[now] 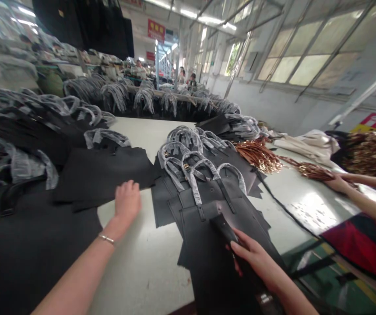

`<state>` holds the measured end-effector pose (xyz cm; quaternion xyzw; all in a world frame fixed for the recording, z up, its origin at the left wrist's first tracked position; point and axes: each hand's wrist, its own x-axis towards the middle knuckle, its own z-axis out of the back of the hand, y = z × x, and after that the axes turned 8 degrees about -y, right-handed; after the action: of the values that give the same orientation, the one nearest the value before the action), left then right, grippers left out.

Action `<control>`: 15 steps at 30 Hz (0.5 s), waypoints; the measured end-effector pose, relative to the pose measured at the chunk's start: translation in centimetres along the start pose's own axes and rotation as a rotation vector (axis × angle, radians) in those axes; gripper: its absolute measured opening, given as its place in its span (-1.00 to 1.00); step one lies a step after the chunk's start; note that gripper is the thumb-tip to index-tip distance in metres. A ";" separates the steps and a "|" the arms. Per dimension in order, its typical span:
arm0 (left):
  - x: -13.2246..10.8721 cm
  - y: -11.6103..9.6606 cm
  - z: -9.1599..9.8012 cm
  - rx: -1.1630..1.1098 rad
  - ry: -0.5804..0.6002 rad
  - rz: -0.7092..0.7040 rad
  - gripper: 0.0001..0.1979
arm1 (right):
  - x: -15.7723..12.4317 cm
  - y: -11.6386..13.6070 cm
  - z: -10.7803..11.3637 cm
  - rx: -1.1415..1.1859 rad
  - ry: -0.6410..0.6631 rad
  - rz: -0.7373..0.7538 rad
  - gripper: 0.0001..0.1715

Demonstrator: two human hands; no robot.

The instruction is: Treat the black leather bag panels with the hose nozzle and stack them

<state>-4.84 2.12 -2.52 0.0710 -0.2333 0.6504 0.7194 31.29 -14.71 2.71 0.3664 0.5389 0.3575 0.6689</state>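
Observation:
My left hand reaches forward over the white table, its fingers curled down onto the near edge of a stack of flat black panels. My right hand is closed on a black strap piece that lies on a fanned row of black bag panels. Those panels carry handles wrapped in clear plastic.
Black bag pieces with wrapped handles pile up at the left and along the back. Brown straps with gold hardware lie at the right, where another person's hands reach in. Windows line the right wall.

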 end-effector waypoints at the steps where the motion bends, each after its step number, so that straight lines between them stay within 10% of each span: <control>1: -1.0 -2.3 -0.1 -0.099 0.028 -0.088 -0.66 | 0.5 0.6 -0.1 -0.015 0.015 -0.014 -0.14; 4: -5.6 -9.7 -0.8 -0.410 0.231 -0.543 -0.67 | 2.2 2.6 -0.7 -0.073 0.104 -0.046 -0.29; 7: -9.9 -14.2 -1.6 -0.471 0.212 -0.609 -0.65 | 4.3 4.1 -1.6 -0.130 0.226 -0.059 -0.50; 15: -11.5 -14.5 -2.3 -0.440 0.142 -0.537 -0.67 | 6.6 6.4 -1.9 -0.226 0.321 -0.104 -0.61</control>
<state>9.22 -9.45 -6.53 -0.0722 -0.2902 0.3753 0.8773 29.99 -5.68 5.05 0.1988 0.6132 0.4346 0.6289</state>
